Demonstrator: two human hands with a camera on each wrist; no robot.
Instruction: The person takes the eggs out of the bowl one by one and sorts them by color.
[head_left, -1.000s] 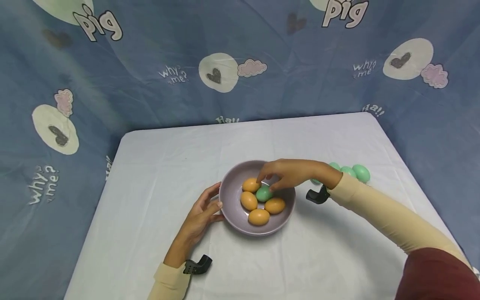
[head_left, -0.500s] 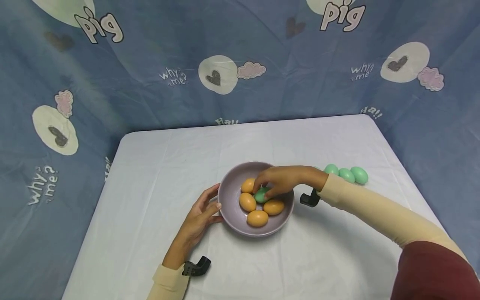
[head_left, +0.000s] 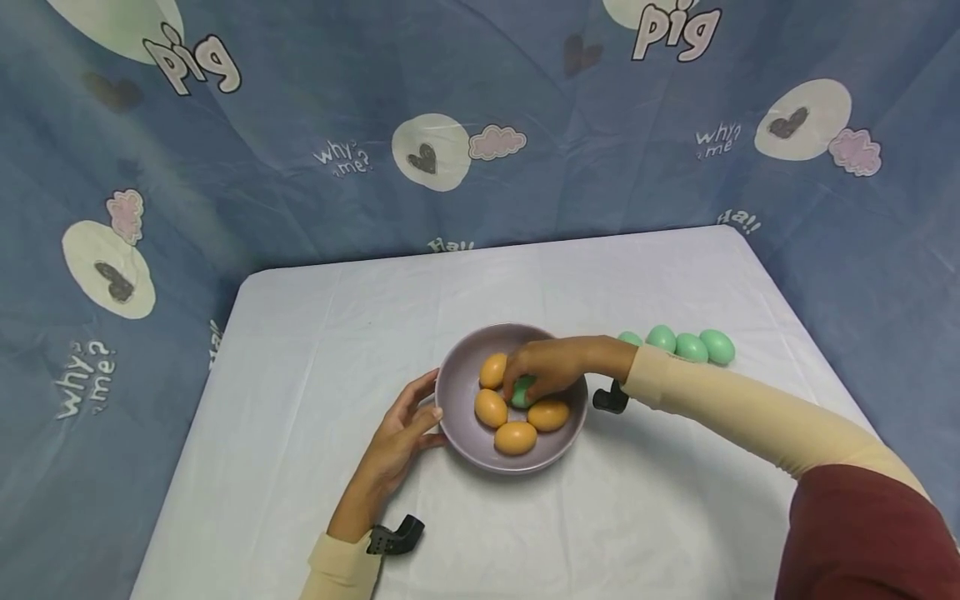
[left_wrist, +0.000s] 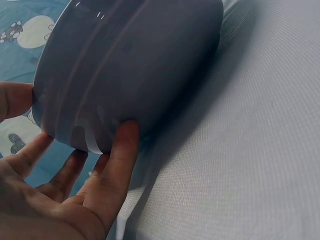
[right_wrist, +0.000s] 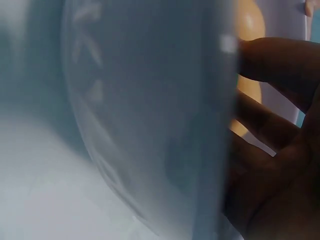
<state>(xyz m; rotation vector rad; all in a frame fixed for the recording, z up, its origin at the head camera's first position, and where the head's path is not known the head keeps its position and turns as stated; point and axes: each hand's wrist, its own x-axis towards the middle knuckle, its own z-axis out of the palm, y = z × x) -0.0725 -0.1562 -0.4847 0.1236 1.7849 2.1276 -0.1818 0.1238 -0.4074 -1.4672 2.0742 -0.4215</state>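
Observation:
A mauve bowl [head_left: 465, 437] on the white table holds several orange eggs [head_left: 515, 438] and one green egg [head_left: 522, 390]. Reaching in over the bowl's right side, my right hand [head_left: 551, 367] pinches the green egg, which its fingers partly cover. My left hand [head_left: 397, 433] holds the bowl at its left side, thumb at the rim. In the left wrist view, spread fingers [left_wrist: 117, 165] touch the bowl's outer wall [left_wrist: 125, 65]. The right wrist view has the bowl's blurred outside [right_wrist: 145, 110] in front, with an orange egg [right_wrist: 250, 20] beyond the rim.
Several more green eggs [head_left: 691, 347] lie in a row on the table right of the bowl, just behind the right forearm. A white cloth [head_left: 300, 375] covers the table. Blue printed fabric [head_left: 300, 200] hangs behind and at both sides.
My right hand has lowered further into the bowl, and its fingers have closed around the green egg. The left hand keeps its place on the bowl.

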